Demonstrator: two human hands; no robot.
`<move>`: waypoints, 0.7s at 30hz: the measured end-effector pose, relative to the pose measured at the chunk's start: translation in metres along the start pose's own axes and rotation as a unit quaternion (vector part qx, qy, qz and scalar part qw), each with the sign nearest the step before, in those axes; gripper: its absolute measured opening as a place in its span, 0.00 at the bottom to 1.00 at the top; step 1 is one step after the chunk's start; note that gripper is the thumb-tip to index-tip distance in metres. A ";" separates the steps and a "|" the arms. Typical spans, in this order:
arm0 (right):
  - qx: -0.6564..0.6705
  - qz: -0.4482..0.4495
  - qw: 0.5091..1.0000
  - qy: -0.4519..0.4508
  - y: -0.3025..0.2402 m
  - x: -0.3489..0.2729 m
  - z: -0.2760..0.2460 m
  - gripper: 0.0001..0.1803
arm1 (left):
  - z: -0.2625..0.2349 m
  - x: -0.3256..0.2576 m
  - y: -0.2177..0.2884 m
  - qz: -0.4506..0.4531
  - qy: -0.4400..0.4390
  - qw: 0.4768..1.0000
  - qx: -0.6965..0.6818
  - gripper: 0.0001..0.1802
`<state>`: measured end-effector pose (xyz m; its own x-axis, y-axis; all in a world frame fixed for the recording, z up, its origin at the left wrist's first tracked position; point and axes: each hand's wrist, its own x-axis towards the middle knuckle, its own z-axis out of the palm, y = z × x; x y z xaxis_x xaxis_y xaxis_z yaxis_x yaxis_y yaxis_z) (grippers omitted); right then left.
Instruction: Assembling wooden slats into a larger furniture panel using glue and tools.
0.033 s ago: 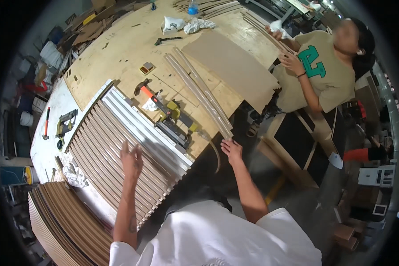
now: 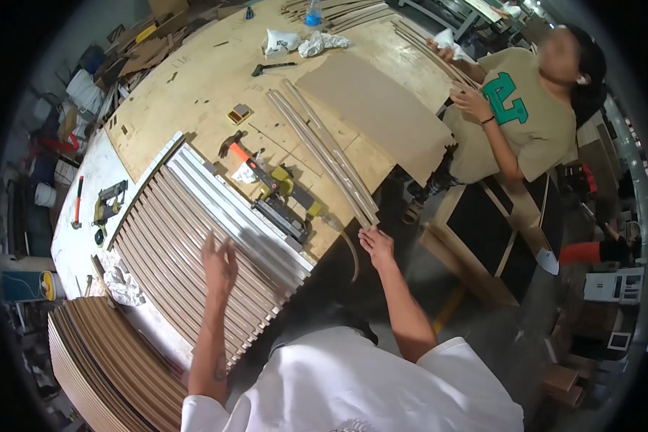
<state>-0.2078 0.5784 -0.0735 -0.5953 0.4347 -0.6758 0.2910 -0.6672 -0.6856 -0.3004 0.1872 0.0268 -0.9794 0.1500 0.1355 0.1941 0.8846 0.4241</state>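
Note:
My left hand [image 2: 219,268] hovers over a panel of parallel brown wooden slats [image 2: 183,252], its fingers apart and holding nothing. Along the panel's right side run silver-white strips [image 2: 227,209]. With its fingers closed, my right hand [image 2: 376,245] grips the near end of the long, thin wooden strips [image 2: 317,147], which lie over the table edge. Between the two groups a yellow-green and black nail gun [image 2: 284,191] rests on the table, its hose hanging off the edge. A hammer with an orange handle [image 2: 243,155] lies just beyond it.
A brown sheet [image 2: 371,101] covers part of the wooden table [image 2: 194,93]. Across it, a co-worker [image 2: 525,108] handles strips and a white cloth. Another nail gun [image 2: 108,204] and hammer [image 2: 77,205] lie at left. Stacked slats [image 2: 115,353] stand at lower left, a dark-panelled frame [image 2: 482,230] at right.
My left hand has shifted slightly to the right above the slats. My right hand stays at the strip ends.

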 end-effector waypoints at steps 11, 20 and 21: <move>0.007 -0.071 0.990 -0.117 -0.012 -0.115 0.037 0.12 | 0.124 0.036 0.129 -0.343 -0.246 0.568 -0.706 0.28; -0.021 -0.013 0.994 -0.107 -0.023 -0.218 -0.026 0.15 | 0.142 0.045 0.176 -0.328 -0.288 0.461 -0.772 0.18; -0.068 -0.026 0.991 -0.112 -0.025 -0.218 -0.024 0.15 | 0.140 0.041 0.178 -0.316 -0.288 0.470 -0.772 0.18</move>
<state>-0.0671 0.5145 0.0844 -0.7591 0.3108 -0.5719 0.3444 -0.5538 -0.7581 -0.3138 0.4131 -0.0173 -0.6350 0.5613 -0.5308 -0.7723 -0.4762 0.4204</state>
